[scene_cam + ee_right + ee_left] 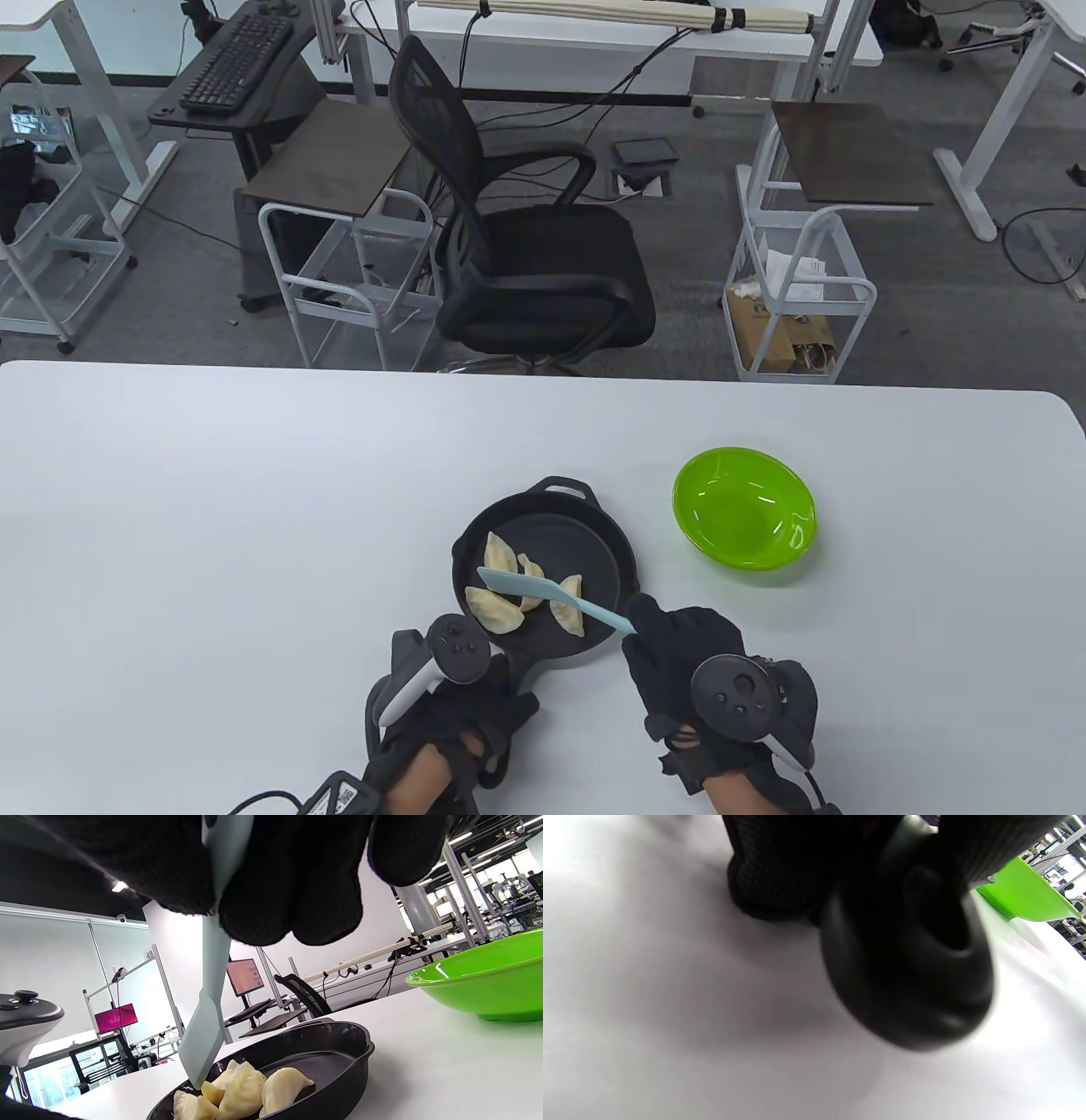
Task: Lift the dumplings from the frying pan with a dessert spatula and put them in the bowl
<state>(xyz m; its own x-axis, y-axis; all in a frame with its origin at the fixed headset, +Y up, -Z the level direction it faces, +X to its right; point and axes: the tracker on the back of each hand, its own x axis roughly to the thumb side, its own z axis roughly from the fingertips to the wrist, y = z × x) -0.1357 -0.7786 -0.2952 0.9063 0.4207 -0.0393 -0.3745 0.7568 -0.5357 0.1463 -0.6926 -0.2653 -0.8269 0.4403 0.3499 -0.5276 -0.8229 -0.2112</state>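
White table (pixel 254 509), black frying pan (pixel 594 552) near the front edge at centre, its handle (pixel 908 976) pointing toward the person. Left hand (pixel 450 713) is down at the handle; left wrist view shows gloved fingers (pixel 780 866) curled round the handle, pan end resting on or just above the tabletop, cannot tell which. Right hand (pixel 687 654) sits just right of the pan, fingers (pixel 288 891) and thumb pinching the end of a pale blue spatula (pixel 551 594); spatula slants out leftward over the pan, blade tip hovering above the dumplings (pixel 517 586), in the right wrist view the blade edge is right at the top of the pile, contact unclear. About five dumplings lie in the pan, bunched on its left and near side, some overlapping. Green bowl (pixel 745 518) stands on the table to the right of the pan and slightly farther back, apart from it, nothing visible in it. Black office chair (pixel 526 246) behind the table
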